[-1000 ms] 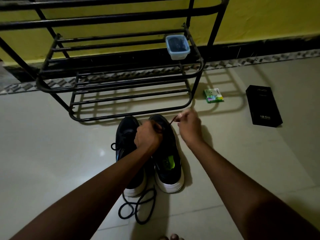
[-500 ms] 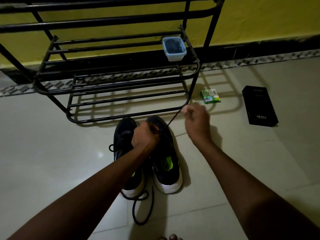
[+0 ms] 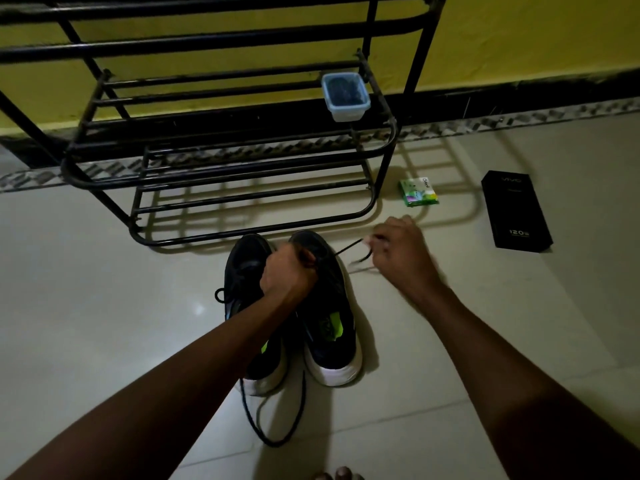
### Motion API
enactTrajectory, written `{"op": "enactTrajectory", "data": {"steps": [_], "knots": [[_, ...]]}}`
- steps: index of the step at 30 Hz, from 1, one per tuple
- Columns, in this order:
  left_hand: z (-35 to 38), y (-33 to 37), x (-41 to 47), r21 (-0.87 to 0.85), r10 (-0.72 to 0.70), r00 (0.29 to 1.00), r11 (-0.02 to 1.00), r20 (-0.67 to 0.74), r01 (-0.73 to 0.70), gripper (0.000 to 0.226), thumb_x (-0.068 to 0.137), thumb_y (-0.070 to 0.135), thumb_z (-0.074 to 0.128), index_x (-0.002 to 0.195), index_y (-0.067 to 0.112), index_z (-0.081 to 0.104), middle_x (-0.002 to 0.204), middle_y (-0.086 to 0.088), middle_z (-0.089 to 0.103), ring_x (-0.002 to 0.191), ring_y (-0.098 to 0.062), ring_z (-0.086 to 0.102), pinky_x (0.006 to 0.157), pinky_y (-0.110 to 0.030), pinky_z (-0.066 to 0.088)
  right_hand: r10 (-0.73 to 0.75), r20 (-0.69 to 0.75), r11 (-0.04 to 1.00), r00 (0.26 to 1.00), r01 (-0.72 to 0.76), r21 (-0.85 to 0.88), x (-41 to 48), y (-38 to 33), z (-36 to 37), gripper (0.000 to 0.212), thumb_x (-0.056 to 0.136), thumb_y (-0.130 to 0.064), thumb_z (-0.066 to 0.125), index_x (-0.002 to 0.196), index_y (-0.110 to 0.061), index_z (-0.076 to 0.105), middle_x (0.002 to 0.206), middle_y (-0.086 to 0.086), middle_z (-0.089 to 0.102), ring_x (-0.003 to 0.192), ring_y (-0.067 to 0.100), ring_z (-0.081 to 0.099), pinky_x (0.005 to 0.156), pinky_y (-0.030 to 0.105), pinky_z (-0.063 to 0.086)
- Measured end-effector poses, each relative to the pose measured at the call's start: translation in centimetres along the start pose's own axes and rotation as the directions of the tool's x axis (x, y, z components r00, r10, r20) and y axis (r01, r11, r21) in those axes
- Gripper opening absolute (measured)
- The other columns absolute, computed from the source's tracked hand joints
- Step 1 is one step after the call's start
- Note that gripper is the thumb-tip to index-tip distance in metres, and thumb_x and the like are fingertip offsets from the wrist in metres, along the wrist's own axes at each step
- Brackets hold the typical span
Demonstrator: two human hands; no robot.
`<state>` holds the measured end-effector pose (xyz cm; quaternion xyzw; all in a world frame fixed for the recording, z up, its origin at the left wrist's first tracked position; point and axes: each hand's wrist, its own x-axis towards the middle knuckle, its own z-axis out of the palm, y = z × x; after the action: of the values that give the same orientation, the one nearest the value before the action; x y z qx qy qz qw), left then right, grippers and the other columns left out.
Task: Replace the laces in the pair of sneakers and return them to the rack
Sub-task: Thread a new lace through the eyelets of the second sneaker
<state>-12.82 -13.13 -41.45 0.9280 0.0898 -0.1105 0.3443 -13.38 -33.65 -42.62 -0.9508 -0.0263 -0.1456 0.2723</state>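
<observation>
Both hands are closed on something: I see the left hand point(image 3: 289, 273) clutching the right-hand sneaker point(image 3: 330, 299), black, white-soled, on tile point(image 3: 104, 306) before the rack point(image 3: 207, 39); the right hand point(image 3: 403, 256) pinches its taut black lace point(image 3: 348, 247); eyelets hidden, fingertips point(image 3: 375, 239) motion-blurred

A black metal shoe rack point(image 3: 207, 39) stands on a pale, glossy tiled floor point(image 3: 86, 306) against a yellow wall point(image 3: 536, 36). Behind the rack, a black skirting band point(image 3: 519, 95) runs along the wall's base, with a grey patterned tile border point(image 3: 554, 114) just in front. Dim light casts the rack's shadow point(image 3: 476, 202) on the floor to its right.
</observation>
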Motion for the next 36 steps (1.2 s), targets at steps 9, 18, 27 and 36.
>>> {"op": "enactTrajectory", "data": {"steps": [9, 18, 27, 36], "knots": [[-2.6, 0.3, -0.5, -0.196, 0.069, 0.995, 0.979, 0.072, -0.053, 0.009, 0.086, 0.014, 0.079, 0.089, 0.019, 0.071, 0.094, -0.003, 0.073, 0.082, -0.015, 0.069, 0.065, -0.022, 0.055, 0.206, 0.248, 0.976, 0.947, -0.216, 0.016, -3.0, 1.0, -0.1, 0.020, 0.086, -0.038, 0.072, 0.098, -0.022, 0.070, 0.104, -0.003, 0.056, 0.101, 0.026, 0.060, 0.086, 0.044, 0.052], [-10.4, 2.6, -4.8, -0.351, 0.380, 0.924, 0.871, 0.040, -0.344, 0.008, 0.085, 0.014, 0.080, 0.089, 0.015, 0.072, 0.075, -0.003, 0.074, 0.059, -0.015, 0.068, 0.053, -0.031, 0.055, -0.072, 0.422, 0.806, 0.904, -0.197, 0.559, -0.7, -8.9, -2.9, 0.042, 0.088, -0.002, 0.068, 0.123, -0.023, 0.056, 0.118, -0.006, 0.071, 0.117, 0.010, 0.064, 0.087, 0.027, 0.051], [-14.9, -0.9, -5.0, -0.432, 0.303, 0.952, 0.853, -0.044, -0.292, 0.008, 0.091, 0.016, 0.074, 0.085, 0.012, 0.076, 0.078, -0.002, 0.073, 0.056, -0.001, 0.060, 0.050, -0.019, 0.045, 0.238, 0.209, 0.561, 0.949, -0.310, 0.768, 1.3, -12.1, -5.0, 0.013, 0.093, -0.006, 0.067, 0.081, -0.009, 0.068, 0.066, 0.013, 0.062, 0.059, 0.018, 0.063, 0.070, 0.039, 0.057], [-15.0, -8.1, -2.6, -0.087, 0.189, 0.974, 0.976, -0.123, -0.200, 0.021, 0.088, 0.007, 0.074, 0.072, 0.021, 0.073, 0.073, 0.004, 0.070, 0.052, -0.006, 0.058, 0.054, -0.023, 0.048, 0.558, 0.204, 0.403, 0.804, -0.478, 0.781, 1.7, -9.2, -4.7, 0.019, 0.101, -0.013, 0.056, 0.082, -0.014, 0.059, 0.071, 0.002, 0.064, 0.073, 0.020, 0.068, 0.076, 0.039, 0.049]]}}
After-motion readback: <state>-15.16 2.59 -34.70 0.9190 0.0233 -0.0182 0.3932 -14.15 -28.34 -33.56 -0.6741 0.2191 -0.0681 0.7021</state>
